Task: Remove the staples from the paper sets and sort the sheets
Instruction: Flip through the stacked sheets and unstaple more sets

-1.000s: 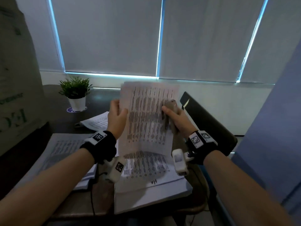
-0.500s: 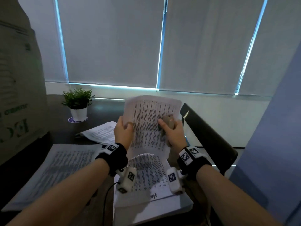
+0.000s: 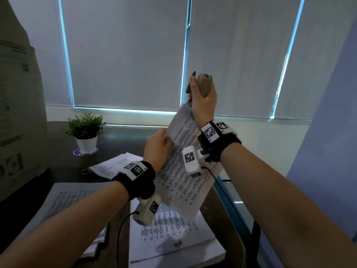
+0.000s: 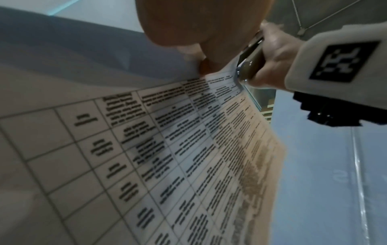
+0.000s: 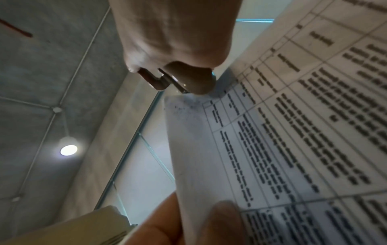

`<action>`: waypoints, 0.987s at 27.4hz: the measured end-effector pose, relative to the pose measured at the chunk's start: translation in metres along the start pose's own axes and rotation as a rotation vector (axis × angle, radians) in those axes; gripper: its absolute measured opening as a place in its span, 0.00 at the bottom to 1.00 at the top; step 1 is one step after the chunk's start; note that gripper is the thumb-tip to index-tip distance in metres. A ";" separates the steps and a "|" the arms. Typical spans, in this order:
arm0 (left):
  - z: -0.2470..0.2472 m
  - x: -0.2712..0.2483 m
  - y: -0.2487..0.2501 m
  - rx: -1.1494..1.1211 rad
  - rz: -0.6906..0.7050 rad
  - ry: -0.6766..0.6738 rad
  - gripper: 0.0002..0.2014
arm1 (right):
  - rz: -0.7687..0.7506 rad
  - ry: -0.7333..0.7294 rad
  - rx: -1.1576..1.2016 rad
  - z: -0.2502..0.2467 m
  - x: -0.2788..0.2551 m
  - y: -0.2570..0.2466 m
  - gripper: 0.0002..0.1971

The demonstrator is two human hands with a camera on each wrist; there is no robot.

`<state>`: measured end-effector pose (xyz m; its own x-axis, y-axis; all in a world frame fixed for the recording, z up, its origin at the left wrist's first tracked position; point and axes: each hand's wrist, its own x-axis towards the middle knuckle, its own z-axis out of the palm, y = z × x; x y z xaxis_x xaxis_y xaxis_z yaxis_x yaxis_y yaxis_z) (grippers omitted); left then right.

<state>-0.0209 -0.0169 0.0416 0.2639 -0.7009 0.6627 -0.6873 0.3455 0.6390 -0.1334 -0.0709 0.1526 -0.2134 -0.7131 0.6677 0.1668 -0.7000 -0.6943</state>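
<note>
Up by the blind, her right hand (image 3: 203,99) grips the remover (image 3: 204,84) at the corner of the set (image 3: 185,171), left fingers (image 3: 166,140) pinching its edge; she'd best pull straight, steadily.

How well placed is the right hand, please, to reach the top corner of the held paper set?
Probably yes: the right hand grips the staple remover directly above the paper set, whose top corner nothing covers, while the left hand holds its left edge.
</note>
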 end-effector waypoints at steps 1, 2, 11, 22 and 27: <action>-0.001 0.002 0.002 0.004 0.014 -0.012 0.07 | 0.028 -0.013 0.028 0.001 0.002 0.000 0.18; -0.001 0.002 0.003 0.012 0.029 -0.017 0.07 | 0.048 -0.016 0.047 0.002 0.002 0.001 0.17; 0.006 -0.001 -0.001 0.019 0.105 -0.045 0.05 | 0.211 0.036 0.074 0.016 0.006 0.007 0.23; 0.005 0.016 -0.122 0.071 -0.645 -0.282 0.11 | 0.521 0.251 0.156 0.018 -0.016 0.106 0.23; -0.014 0.041 -0.196 0.557 -0.667 -0.407 0.16 | 0.977 0.223 0.139 0.005 -0.067 0.183 0.25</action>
<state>0.1338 -0.1041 -0.0510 0.5338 -0.8453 -0.0242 -0.7315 -0.4759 0.4883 -0.0833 -0.1517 -0.0180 -0.0960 -0.9630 -0.2519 0.4719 0.1788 -0.8633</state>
